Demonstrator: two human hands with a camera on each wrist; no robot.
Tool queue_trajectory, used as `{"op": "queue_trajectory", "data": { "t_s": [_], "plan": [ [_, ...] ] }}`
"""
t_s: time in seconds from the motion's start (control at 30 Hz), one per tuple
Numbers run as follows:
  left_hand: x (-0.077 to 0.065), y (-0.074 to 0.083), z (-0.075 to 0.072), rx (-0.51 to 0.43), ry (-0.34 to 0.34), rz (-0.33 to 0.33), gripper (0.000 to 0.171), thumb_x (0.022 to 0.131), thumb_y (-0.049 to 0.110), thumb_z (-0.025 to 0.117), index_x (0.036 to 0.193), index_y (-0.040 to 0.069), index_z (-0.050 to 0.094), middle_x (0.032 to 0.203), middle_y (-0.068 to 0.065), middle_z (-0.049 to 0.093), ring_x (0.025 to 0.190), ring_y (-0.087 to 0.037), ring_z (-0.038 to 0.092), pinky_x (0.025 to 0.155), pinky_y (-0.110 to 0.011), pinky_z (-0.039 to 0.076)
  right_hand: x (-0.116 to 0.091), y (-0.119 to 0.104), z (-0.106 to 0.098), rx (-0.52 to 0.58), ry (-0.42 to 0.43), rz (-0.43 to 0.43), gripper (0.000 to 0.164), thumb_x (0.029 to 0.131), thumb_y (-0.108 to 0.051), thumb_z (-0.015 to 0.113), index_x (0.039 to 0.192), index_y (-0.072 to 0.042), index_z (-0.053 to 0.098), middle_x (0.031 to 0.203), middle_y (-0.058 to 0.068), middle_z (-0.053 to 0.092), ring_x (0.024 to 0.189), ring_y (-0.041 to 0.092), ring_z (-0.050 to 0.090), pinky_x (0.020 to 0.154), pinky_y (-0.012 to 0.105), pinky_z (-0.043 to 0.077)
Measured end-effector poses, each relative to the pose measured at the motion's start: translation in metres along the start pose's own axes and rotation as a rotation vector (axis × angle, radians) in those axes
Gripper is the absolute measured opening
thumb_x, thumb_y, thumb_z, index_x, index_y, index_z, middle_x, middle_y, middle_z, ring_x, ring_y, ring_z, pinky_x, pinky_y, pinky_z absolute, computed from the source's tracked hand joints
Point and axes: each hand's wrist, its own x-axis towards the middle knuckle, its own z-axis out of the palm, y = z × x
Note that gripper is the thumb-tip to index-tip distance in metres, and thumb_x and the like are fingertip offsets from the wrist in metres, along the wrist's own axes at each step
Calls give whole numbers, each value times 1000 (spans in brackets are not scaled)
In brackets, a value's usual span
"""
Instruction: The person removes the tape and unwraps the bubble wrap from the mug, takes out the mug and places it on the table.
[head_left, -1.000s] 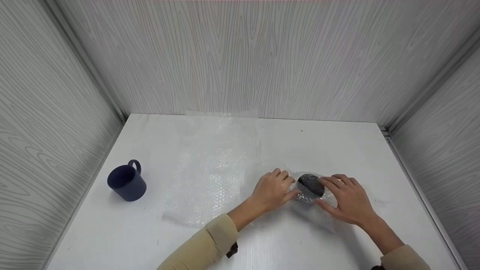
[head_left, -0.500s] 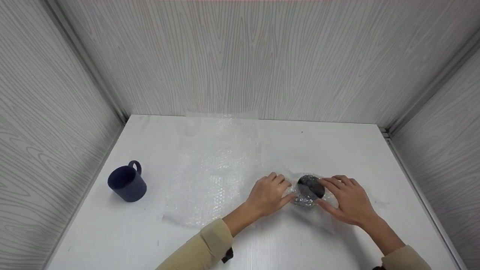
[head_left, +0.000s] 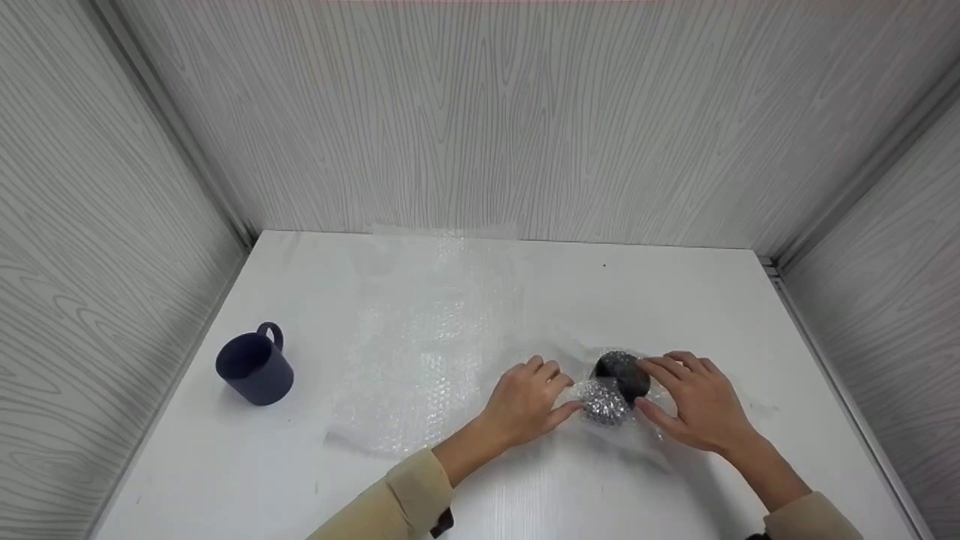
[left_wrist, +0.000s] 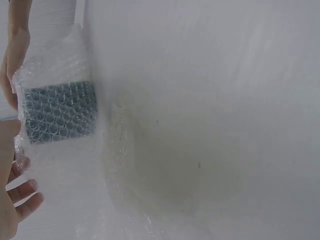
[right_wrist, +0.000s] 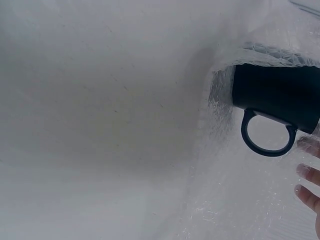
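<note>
A dark mug [head_left: 632,375] rests among bubble wrap toward the right of the table, its opening partly covered. In the right wrist view the mug [right_wrist: 275,92] shows its handle [right_wrist: 267,150], with wrap along one side. My right hand [head_left: 701,405] holds the mug near its rim, thumb and fingers spread across it. On the other side, my left hand [head_left: 521,401] pinches a flap of bubble wrap [head_left: 604,401] between thumb and fingers. Through the wrap, the left wrist view shows the mug's body [left_wrist: 60,112] and my left fingertips [left_wrist: 30,205].
At the table's left stands a second, blue mug [head_left: 256,371], its handle pointing back. A flat sheet of bubble wrap [head_left: 427,322] spreads over the middle to the back edge. Grey wood-grain panels [head_left: 480,112] enclose the back and both sides.
My left hand has moved left and nearer to me, drawing the bubble wrap flap along. More of the mug's top is uncovered. My right hand has stayed in place.
</note>
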Motion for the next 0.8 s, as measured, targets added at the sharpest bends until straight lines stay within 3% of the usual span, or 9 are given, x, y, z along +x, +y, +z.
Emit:
{"op": "queue_trajectory", "data": {
  "t_s": [0.43, 0.8],
  "plan": [
    [-18, 1, -2, -29, 21, 14, 34, 95, 56, 72, 101, 23, 78, 91, 7, 72, 78, -10, 64, 63, -22, 55, 1, -1, 0, -22, 0, -3, 58, 86, -48, 77, 132, -13, 72, 121, 8, 77, 113, 34, 67, 92, 55, 56],
    [-32, 2, -6, -57, -1, 27, 32, 94, 55, 74, 100, 24, 78, 91, 7, 72, 78, -9, 63, 63, -21, 54, 1, -1, -1, -20, 1, 1, 59, 84, -49, 80, 131, -14, 72, 120, 7, 77, 113, 33, 68, 93, 55, 56]
  ]
}}
